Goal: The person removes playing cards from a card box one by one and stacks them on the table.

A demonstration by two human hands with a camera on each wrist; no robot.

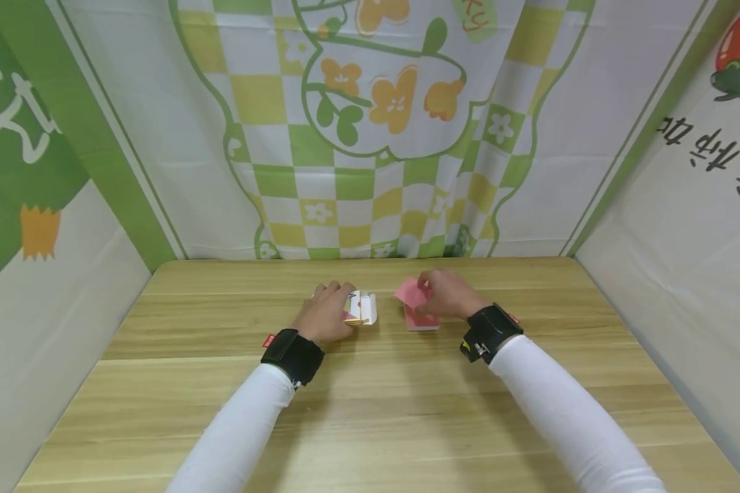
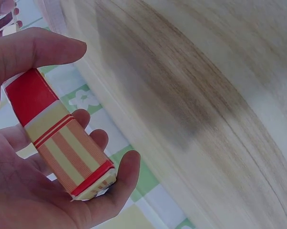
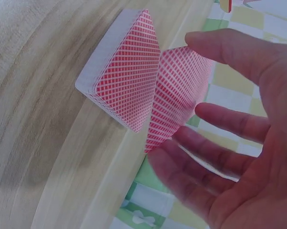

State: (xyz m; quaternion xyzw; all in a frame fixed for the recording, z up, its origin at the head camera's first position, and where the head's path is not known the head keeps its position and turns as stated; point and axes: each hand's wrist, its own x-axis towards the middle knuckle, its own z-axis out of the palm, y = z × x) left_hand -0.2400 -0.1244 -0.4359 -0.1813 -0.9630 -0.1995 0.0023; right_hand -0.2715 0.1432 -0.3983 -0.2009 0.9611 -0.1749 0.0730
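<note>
A small playing-card box point(image 1: 365, 308) lies on its broad side on the wooden table, its white flap open toward the right. My left hand point(image 1: 328, 312) holds it, thumb and curled fingers around its edges; its red, striped narrow side point(image 2: 62, 138) faces the left wrist view. To the right sits a squared deck of cards point(image 3: 127, 71) with a red patterned back. My right hand point(image 1: 449, 294) holds a red-backed playing card point(image 3: 179, 88) by its edges, thumb at one end and fingers at the other, tilted above the deck. Whether it is one card or several I cannot tell.
The light wooden table point(image 1: 376, 424) spreads out on all sides of the cards. A green-and-yellow checked curtain point(image 1: 345, 198) hangs along its back edge, with printed cloth walls left point(image 1: 55, 274) and right point(image 1: 666, 260). Black straps point(image 1: 492, 333) circle both wrists.
</note>
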